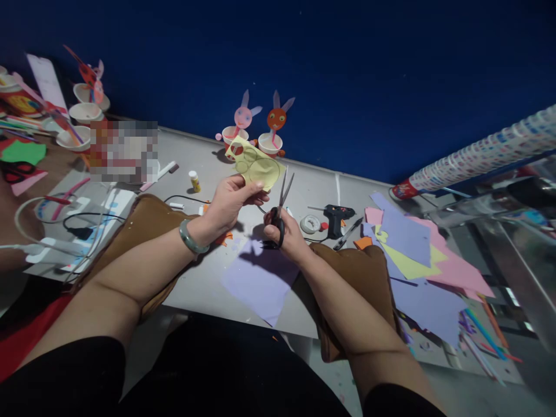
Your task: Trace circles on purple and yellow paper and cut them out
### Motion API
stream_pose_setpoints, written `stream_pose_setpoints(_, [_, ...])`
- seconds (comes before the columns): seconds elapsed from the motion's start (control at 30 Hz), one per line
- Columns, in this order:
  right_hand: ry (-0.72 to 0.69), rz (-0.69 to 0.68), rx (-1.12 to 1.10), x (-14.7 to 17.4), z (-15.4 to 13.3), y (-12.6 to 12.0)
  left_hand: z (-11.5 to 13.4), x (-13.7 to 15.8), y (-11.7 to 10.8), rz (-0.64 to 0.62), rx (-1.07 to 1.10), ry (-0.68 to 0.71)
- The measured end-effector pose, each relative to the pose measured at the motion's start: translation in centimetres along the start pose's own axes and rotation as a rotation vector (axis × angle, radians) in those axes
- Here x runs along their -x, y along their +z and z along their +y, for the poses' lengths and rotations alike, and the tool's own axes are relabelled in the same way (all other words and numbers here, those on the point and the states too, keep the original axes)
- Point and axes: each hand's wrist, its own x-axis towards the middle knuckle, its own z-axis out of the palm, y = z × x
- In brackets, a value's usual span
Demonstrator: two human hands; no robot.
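A piece of yellow paper (266, 169) with circles drawn on it is pinched in my left hand (232, 202), thumb on top; a hole is cut near its upper left corner. My right hand (284, 231) grips black-handled scissors (285, 190), fingers in the loops. The blades point up, slightly parted, close to the paper's right edge. Below my hands a sheet of purple paper (256, 284) lies on the table. Behind the yellow paper stand two paper cups with bunny heads, one pink (243, 117) and one orange (277, 119).
A black glue gun (339, 219), a tape roll (310, 224) and a cutter knife (348, 233) lie to the right, beside coloured paper scraps (408, 231). Brown cushions (356, 278) lie under both forearms. Left are a power strip (104, 223), cables and a small yellow bottle (194, 182). Stacked cups (478, 150) lean at right.
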Motion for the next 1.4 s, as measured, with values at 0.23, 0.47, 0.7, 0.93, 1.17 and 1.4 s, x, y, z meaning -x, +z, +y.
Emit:
stream_pose_setpoints(0.23, [0.001, -0.007, 0.017, -0.1, 0.3, 0.0, -0.4, 0.3, 0.2, -0.034, 0.005, -0.052])
stream_pose_setpoints(0.47, [-0.042, 0.007, -0.009, 0.0, 0.5, 0.0, -0.4, 0.7, 0.4, -0.068, -0.012, -0.096])
stream_pose_setpoints(0.7, [-0.052, 0.014, -0.075, 0.0, 1.4, 0.1, -0.6, 0.9, 0.7, -0.097, -0.003, -0.121])
stream_pose_setpoints(0.93, [-0.09, 0.02, -0.111, 0.0, 2.0, 0.2, -0.6, 0.9, 0.7, -0.127, -0.004, -0.136])
stream_pose_setpoints(1.17, [-0.08, 0.009, -0.162, 0.0, 2.3, 0.3, -0.5, 1.0, 0.8, -0.125, 0.011, -0.144])
stream_pose_setpoints(1.4, [-0.089, 0.011, -0.188, 0.0, 2.2, 0.4, -0.8, 0.9, 0.6, -0.136, -0.003, -0.146])
